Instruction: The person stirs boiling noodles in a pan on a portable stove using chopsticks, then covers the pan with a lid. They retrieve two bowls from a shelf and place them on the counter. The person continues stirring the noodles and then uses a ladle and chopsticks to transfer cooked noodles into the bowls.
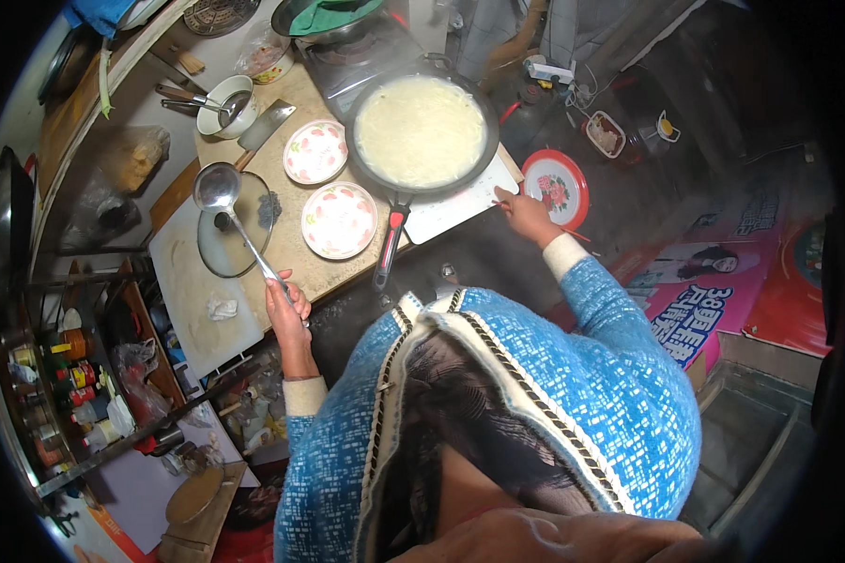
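My left hand (pixel 288 310) is closed round the handle of a metal ladle (pixel 218 188), its bowl raised over a glass lid (pixel 218 242). On the right, my right hand (pixel 528 218) grips thin reddish chopsticks (pixel 575 235) beside a white cutting board (pixel 451 211). A dark frying pan (pixel 392 239) stands at the back of the counter, its handle toward me. Pale, noodle-like food in liquid (pixel 421 131) fills it. Left of the pan are two pink-patterned bowls (pixel 315 152), one behind the other; whether they hold anything is unclear.
A cleaver (pixel 266 124) lies behind the lid, near a white bowl (pixel 238 125) with utensils. A stained board (pixel 197 296) carries crumpled tissue. The round red-rimmed tray (pixel 579 192) sits right of my right hand. Bottles and jars (pixel 80 385) crowd the left rack.
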`<act>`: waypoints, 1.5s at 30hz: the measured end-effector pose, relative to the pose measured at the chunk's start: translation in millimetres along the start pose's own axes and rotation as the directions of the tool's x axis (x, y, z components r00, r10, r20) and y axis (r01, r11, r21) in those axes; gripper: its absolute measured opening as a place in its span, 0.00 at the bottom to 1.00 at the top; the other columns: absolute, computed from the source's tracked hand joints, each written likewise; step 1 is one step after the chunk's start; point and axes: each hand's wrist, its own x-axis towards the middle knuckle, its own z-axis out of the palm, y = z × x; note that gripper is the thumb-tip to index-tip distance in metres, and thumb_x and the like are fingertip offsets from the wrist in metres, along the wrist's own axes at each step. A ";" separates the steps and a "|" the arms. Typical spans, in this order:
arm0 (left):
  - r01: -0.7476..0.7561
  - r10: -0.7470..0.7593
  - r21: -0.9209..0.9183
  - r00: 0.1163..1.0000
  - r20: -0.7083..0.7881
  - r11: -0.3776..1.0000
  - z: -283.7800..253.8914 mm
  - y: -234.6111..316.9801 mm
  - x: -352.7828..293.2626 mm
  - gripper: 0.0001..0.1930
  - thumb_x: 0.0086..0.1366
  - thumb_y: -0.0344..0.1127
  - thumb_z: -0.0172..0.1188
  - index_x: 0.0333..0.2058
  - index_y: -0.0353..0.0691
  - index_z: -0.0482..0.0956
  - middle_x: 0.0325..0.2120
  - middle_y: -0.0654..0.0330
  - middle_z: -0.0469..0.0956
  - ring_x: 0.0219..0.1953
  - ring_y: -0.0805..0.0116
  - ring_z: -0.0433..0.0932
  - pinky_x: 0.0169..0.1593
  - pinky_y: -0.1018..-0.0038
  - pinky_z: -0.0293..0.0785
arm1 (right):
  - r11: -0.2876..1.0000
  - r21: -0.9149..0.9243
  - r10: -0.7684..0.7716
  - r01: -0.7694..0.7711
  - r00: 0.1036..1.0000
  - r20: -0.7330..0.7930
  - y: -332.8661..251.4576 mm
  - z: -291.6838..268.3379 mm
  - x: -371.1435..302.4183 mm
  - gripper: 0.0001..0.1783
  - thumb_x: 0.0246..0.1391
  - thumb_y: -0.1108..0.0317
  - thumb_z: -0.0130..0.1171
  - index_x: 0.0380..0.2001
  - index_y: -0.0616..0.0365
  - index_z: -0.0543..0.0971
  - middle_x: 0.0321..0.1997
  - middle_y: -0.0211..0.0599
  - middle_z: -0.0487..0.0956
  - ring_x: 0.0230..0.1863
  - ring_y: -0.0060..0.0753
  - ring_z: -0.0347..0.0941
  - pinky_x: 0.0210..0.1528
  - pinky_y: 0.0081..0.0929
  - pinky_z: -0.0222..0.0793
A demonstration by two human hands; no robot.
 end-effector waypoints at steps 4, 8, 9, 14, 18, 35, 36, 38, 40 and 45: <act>0.001 -0.001 -0.020 1.000 -0.017 1.000 -6.0 -1.2 -2.3 0.23 0.75 0.54 0.41 0.46 0.36 0.68 0.19 0.68 0.61 0.15 0.82 0.56 0.16 0.83 0.53 | 0.996 0.068 0.076 -0.064 0.979 -0.191 6.1 -49.4 16.6 0.24 0.59 0.61 0.55 0.59 0.46 0.73 0.37 0.54 0.81 0.40 0.58 0.78 0.41 0.48 0.72; -0.014 0.011 -0.043 0.998 -0.058 0.999 -12.9 -2.1 -3.7 0.23 0.75 0.54 0.41 0.46 0.35 0.68 0.18 0.68 0.61 0.15 0.82 0.56 0.16 0.82 0.53 | 0.987 0.125 0.138 -0.100 0.928 -0.346 -18.2 -146.0 23.2 0.17 0.60 0.56 0.56 0.44 0.57 0.78 0.32 0.51 0.81 0.39 0.58 0.77 0.38 0.46 0.71; -0.015 0.012 -0.046 0.998 -0.064 0.999 -14.4 -1.8 -4.1 0.23 0.75 0.54 0.41 0.46 0.35 0.68 0.18 0.68 0.61 0.15 0.82 0.56 0.16 0.82 0.53 | 0.987 0.160 0.086 -0.025 0.919 -0.384 -32.0 -166.7 22.0 0.16 0.62 0.56 0.54 0.42 0.58 0.78 0.33 0.50 0.80 0.39 0.56 0.77 0.39 0.44 0.70; -0.020 0.017 -0.054 0.999 -0.048 0.998 -19.7 1.2 -4.7 0.23 0.75 0.53 0.41 0.45 0.35 0.68 0.18 0.68 0.61 0.14 0.82 0.56 0.16 0.82 0.52 | 0.899 0.111 -0.299 0.423 0.778 -0.552 -109.6 -216.2 23.8 0.14 0.65 0.59 0.52 0.35 0.58 0.80 0.32 0.38 0.71 0.37 0.38 0.70 0.41 0.31 0.67; -0.028 0.026 -0.056 0.999 -0.038 0.998 -28.0 4.2 -5.1 0.23 0.76 0.53 0.41 0.45 0.34 0.67 0.18 0.68 0.61 0.14 0.82 0.56 0.15 0.83 0.52 | 0.817 0.389 -0.316 0.426 0.894 -0.317 -148.2 -193.5 35.3 0.17 0.65 0.58 0.54 0.29 0.61 0.79 0.28 0.35 0.67 0.31 0.31 0.68 0.37 0.28 0.65; 0.025 -0.024 -0.019 0.998 0.066 1.000 -79.6 19.5 6.8 0.23 0.76 0.53 0.40 0.45 0.36 0.68 0.18 0.68 0.61 0.14 0.83 0.56 0.15 0.83 0.53 | 0.832 0.191 -0.468 0.521 0.844 -0.262 -165.9 -86.4 90.5 0.07 0.59 0.70 0.57 0.40 0.59 0.80 0.35 0.42 0.75 0.35 0.40 0.76 0.39 0.34 0.71; 0.036 -0.035 -0.013 0.996 0.086 0.999 -81.5 20.6 8.1 0.22 0.76 0.53 0.40 0.45 0.36 0.68 0.18 0.68 0.61 0.14 0.83 0.56 0.16 0.83 0.53 | 0.830 0.223 -0.443 0.511 0.848 -0.293 -165.9 -93.1 87.1 0.07 0.59 0.70 0.58 0.39 0.59 0.80 0.35 0.42 0.76 0.35 0.40 0.76 0.39 0.34 0.71; 0.061 -0.062 0.007 0.991 0.119 0.998 -80.8 22.3 9.8 0.22 0.76 0.52 0.41 0.46 0.37 0.69 0.19 0.68 0.61 0.14 0.83 0.56 0.16 0.84 0.53 | 0.840 0.300 -0.364 0.451 0.880 -0.305 -164.2 -108.0 74.6 0.07 0.59 0.70 0.58 0.38 0.59 0.81 0.35 0.42 0.76 0.34 0.40 0.76 0.38 0.34 0.71; 0.086 -0.090 0.037 0.987 0.135 0.996 -75.9 24.7 9.8 0.21 0.76 0.52 0.41 0.46 0.37 0.69 0.19 0.69 0.62 0.14 0.84 0.56 0.16 0.84 0.53 | 0.878 0.313 -0.317 0.362 0.930 -0.186 -160.1 -119.6 62.7 0.08 0.59 0.69 0.59 0.37 0.61 0.82 0.36 0.40 0.79 0.35 0.38 0.77 0.40 0.32 0.72; 0.103 -0.111 0.047 0.969 0.218 0.994 -51.4 24.9 2.4 0.18 0.76 0.48 0.44 0.45 0.37 0.70 0.19 0.69 0.62 0.14 0.84 0.56 0.16 0.84 0.53 | 0.838 0.396 -0.391 0.376 0.919 -0.046 -148.4 -117.0 69.6 0.10 0.59 0.69 0.57 0.38 0.63 0.82 0.39 0.43 0.81 0.39 0.35 0.78 0.44 0.28 0.72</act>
